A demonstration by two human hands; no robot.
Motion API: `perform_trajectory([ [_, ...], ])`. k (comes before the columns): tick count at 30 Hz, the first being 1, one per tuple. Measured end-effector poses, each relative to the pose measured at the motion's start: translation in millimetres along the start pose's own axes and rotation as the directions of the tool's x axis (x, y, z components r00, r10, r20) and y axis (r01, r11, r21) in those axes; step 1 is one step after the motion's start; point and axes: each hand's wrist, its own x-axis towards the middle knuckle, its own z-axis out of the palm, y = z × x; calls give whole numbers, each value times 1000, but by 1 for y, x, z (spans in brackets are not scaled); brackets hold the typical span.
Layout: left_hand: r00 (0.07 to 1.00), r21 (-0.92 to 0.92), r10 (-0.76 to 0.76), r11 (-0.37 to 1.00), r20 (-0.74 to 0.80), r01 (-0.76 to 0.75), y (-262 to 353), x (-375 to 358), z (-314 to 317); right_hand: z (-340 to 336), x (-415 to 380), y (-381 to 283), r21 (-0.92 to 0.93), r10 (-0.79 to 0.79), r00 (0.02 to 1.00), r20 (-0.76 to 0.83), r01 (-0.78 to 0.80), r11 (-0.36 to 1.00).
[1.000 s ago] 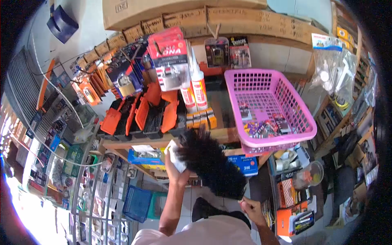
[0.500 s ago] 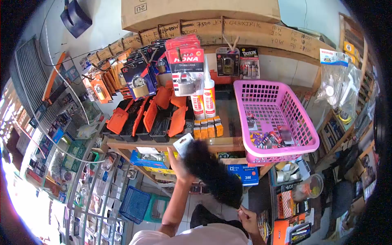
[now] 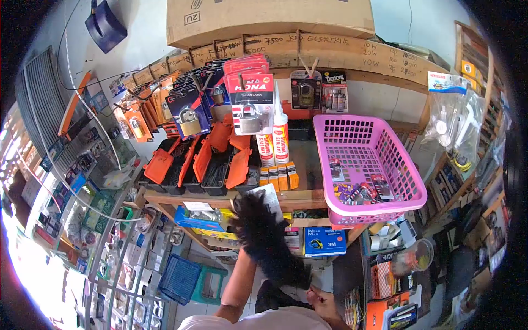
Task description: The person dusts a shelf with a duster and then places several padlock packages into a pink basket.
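Observation:
My right hand (image 3: 323, 302), low in front of my body, is closed on the handle end of a fluffy black duster (image 3: 273, 247). The duster slants up to the left and its head lies across my left hand. Only the wrist of my left hand (image 3: 248, 257) shows; its fingers are hidden behind the duster. From behind the duster sticks out a flat white card pack (image 3: 269, 199), held by my left hand near the edge of the wooden shelf (image 3: 308, 199). What is on the card is covered.
Black boxes with orange lids (image 3: 214, 170), small yellow-orange boxes (image 3: 279, 177) and sealant tubes (image 3: 281, 140) stand on the shelf. A pink basket (image 3: 374, 212) with small packs sits at right. Padlock packs (image 3: 250, 110) hang above; blue box (image 3: 325, 242) below.
The duster head has swung left and up over my left hand. The white card has shifted right and tilted. My right hand has moved slightly left and down.

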Motion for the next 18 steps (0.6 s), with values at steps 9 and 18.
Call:
perform_trajectory([
  [9, 827, -549, -44, -767, 561, 332, 8, 13, -17, 3, 1, 20, 100, -2, 999, 36, -2, 995],
  [18, 862, -557, -51, -782, 505, 280, 14, 17, -10, -1, 4, -9, 11, -219, 970, -109, 222, 975],
])
